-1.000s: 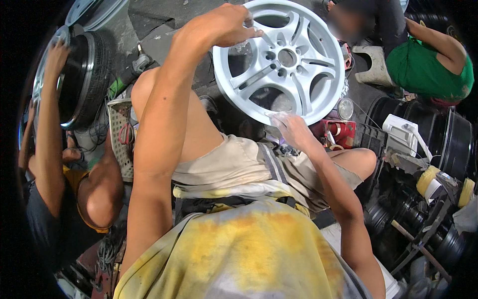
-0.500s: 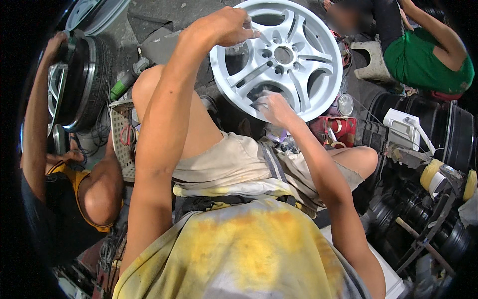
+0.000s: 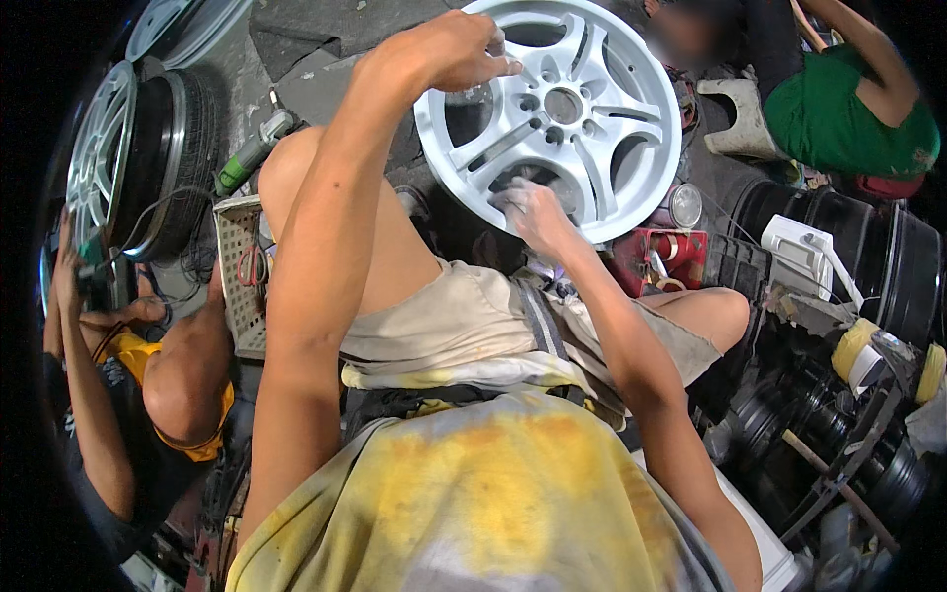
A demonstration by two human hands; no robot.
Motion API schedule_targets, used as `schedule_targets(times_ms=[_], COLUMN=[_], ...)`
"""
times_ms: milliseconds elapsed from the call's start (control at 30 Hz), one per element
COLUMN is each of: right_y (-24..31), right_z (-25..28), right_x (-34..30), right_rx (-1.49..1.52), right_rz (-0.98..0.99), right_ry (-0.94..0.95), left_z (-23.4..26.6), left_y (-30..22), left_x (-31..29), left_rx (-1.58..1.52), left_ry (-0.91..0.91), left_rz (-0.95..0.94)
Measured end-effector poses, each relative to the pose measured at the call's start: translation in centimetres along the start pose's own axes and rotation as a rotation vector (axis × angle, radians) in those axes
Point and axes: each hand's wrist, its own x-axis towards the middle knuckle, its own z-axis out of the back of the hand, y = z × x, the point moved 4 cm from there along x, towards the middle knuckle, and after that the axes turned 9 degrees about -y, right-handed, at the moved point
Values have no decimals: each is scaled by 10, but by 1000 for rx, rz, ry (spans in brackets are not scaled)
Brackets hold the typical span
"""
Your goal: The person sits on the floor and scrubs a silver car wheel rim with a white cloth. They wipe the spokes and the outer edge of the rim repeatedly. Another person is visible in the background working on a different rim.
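The silver wheel rim [image 3: 562, 109] stands at the upper middle of the frame, tilted toward the person, just above the knees. The left hand [image 3: 449, 49] is closed over the upper left edge of the rim and holds it steady. The right hand [image 3: 533, 209] is clenched on a small pale cloth or pad [image 3: 508, 194], I cannot tell which, and presses it on a lower spoke, near the bottom edge of the rim. The face of the rim looks even and matte; I judge the rubbing is well along, but the lower part under the hand is not finished. At the left of the frame another person [image 3: 118, 395] works on a second wheel with a tyre [image 3: 148, 168].
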Motion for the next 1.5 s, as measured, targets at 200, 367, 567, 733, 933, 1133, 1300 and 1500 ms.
schedule_targets(times_ms=[200,367,567,733,933,1133,1300,1500], right_y=[-1,3,-6,-2,8,-2,-20,-11], right_z=[-3,4,-4,8,0,-12,20,56], right_x=[10,2,8,-7,13,14,-18,-42], right_rx=[-37,4,-22,-25,123,-12,-147,-424], right_rz=[-101,20,-31,-24,-66,-113,-14,-145], right_ry=[-15,53,-78,34,46,-7,273,317], left_z=[-3,-13,-8,-11,-13,-14,-13,-2], left_y=[2,13,-5,13,-1,-1,3,9], left_x=[4,-1,3,4,1,5,0,-3], left_rx=[52,-12,-17,79,-2,32,41,7], left_ry=[51,-53,68,54,18,27,40,48], left_rz=[132,-18,130,88,84,118,103,124])
